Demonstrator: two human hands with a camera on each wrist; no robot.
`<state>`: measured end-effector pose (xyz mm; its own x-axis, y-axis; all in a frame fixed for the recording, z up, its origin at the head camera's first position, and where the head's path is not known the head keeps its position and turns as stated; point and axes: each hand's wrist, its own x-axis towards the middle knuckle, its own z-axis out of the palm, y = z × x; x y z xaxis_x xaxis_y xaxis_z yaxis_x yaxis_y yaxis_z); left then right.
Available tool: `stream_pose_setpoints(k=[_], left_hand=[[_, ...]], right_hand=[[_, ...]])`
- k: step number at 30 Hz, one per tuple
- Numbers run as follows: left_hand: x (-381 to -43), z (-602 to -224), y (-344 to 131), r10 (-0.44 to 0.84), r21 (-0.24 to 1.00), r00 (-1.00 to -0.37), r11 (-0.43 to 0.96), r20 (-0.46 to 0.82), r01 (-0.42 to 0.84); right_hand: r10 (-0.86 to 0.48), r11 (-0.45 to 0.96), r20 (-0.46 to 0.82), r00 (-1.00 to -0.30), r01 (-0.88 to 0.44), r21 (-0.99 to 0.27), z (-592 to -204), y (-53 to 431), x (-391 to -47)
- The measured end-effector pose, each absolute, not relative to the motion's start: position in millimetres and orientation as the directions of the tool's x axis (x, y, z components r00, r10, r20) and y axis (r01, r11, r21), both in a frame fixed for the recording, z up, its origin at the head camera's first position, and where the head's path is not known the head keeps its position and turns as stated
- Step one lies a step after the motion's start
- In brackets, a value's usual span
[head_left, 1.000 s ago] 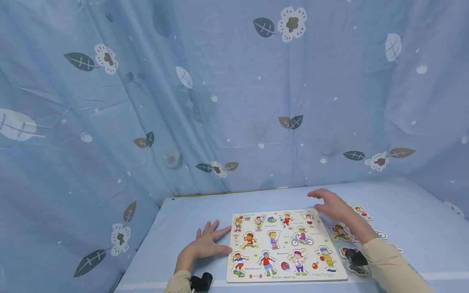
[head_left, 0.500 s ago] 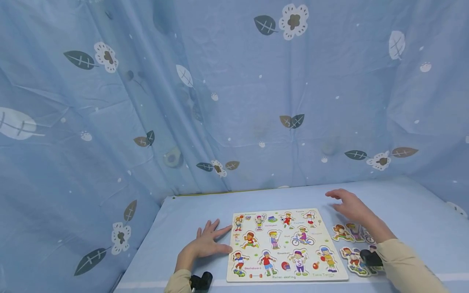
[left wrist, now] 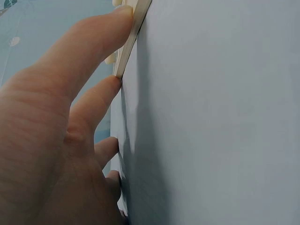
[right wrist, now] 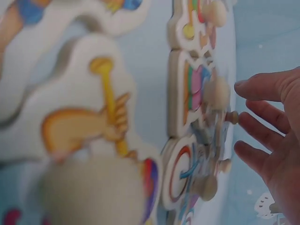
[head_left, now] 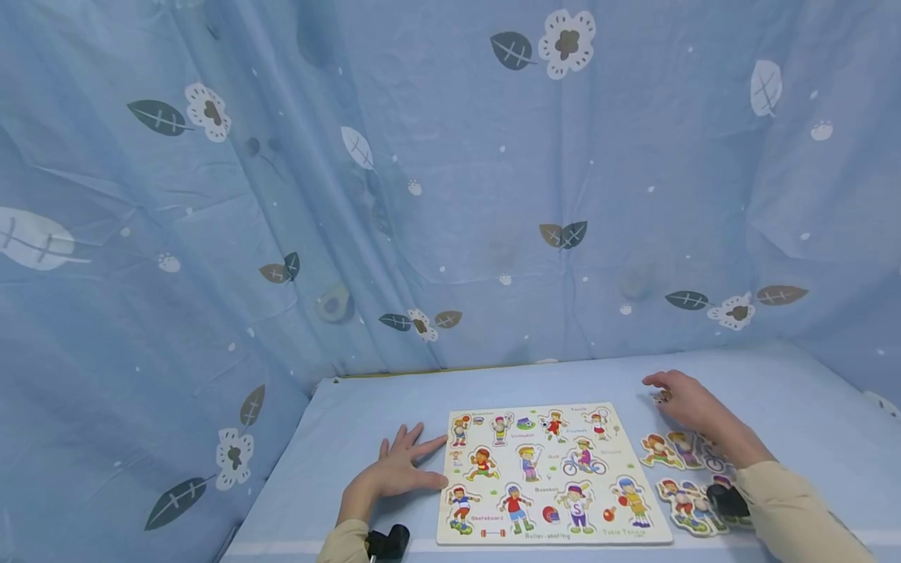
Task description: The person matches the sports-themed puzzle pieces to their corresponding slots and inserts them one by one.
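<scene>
A wooden puzzle board [head_left: 503, 478] printed with sports figures lies on the table. At its left edge my left hand [head_left: 397, 465] has its fingers spread; in the left wrist view, the thumb [left wrist: 105, 30] and index finger touch the board's side. My right hand [head_left: 693, 407] hovers beyond the right edge, over a small puzzle piece [head_left: 662, 397] partly hidden by its fingers. In the right wrist view the fingers [right wrist: 260, 133] are apart, close to a knob [right wrist: 232, 117], and I see no grip on it. Knobbed pieces such as a bicycle piece [right wrist: 174, 180] stand near.
Loose pieces lie right of the board, among them a running figure [head_left: 660, 450] and a skateboarder [head_left: 678, 499]. The right sleeve [head_left: 795, 500] and a black wrist camera [head_left: 725, 500] cover some. A blue patterned curtain [head_left: 450, 195] hangs behind the table.
My right hand has moved right, from beside the board's far right corner to above the loose pieces, uncovering some nearer ones. The left hand has stayed at the board's edge.
</scene>
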<state>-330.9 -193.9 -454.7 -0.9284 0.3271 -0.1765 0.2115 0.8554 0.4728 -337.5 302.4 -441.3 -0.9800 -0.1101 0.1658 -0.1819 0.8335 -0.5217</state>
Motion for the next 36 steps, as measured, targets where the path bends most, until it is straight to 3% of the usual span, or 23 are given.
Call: stream_pose_setpoints(k=[36], left_hand=[[-329,-453,-195,0.342,0.490,-0.925,0.843,-0.166,0.224]], right_hand=[[-0.109,0.853,0.147,-0.983,-0.169,-0.493,-450,311,-334]])
